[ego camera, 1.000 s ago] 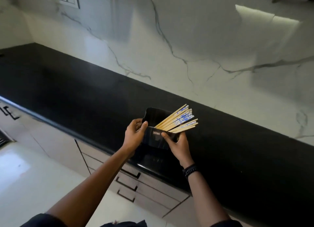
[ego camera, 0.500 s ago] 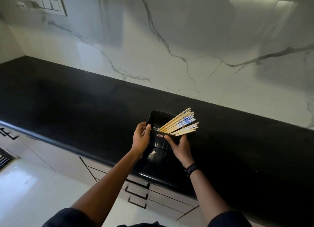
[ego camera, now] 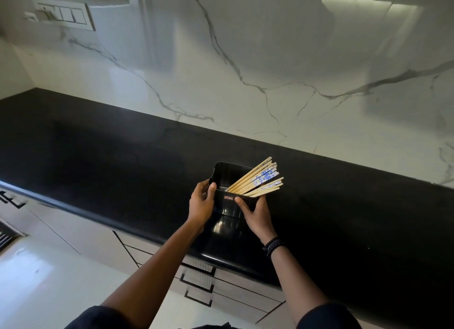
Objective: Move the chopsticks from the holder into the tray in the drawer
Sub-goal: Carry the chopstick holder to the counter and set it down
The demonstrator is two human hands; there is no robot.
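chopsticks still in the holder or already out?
In. The chopsticks sit in the black holder, leaning right past its rim. Left hand and right hand grip the holder's sides, not the chopsticks.

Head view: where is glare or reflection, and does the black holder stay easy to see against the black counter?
Head view: bright glare on the marble wall; small glints on the holder; it blends into the counter; chopsticks stand out clearly.
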